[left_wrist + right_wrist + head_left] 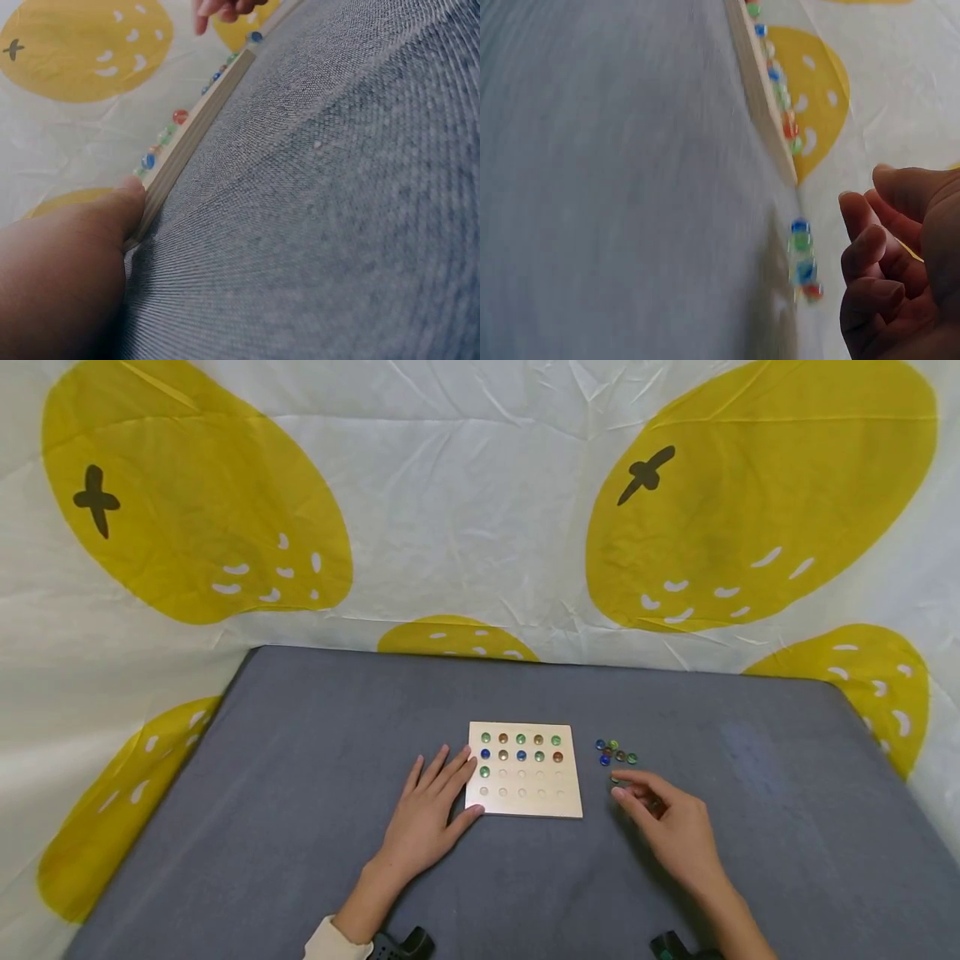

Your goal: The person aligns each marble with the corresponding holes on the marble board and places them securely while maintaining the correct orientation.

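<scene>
Pinching grn marble (615,780) w/ curled R hand (670,827)

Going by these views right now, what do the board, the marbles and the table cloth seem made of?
Board: probably wood, smooth and pale; its edge shows grain-like lines.
Marbles: likely glass, glossy and see-through, with bright highlights, though clear plastic is possible.
Table cloth: woven fabric, matte, its ribbed weave plain up close.

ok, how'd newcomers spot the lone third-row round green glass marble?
On the grey cloth-covered table, the left hand touches a pale rectangular wooden board. Third row from the far edge, leftmost spot: the green glass marble, alone in its row.
</scene>
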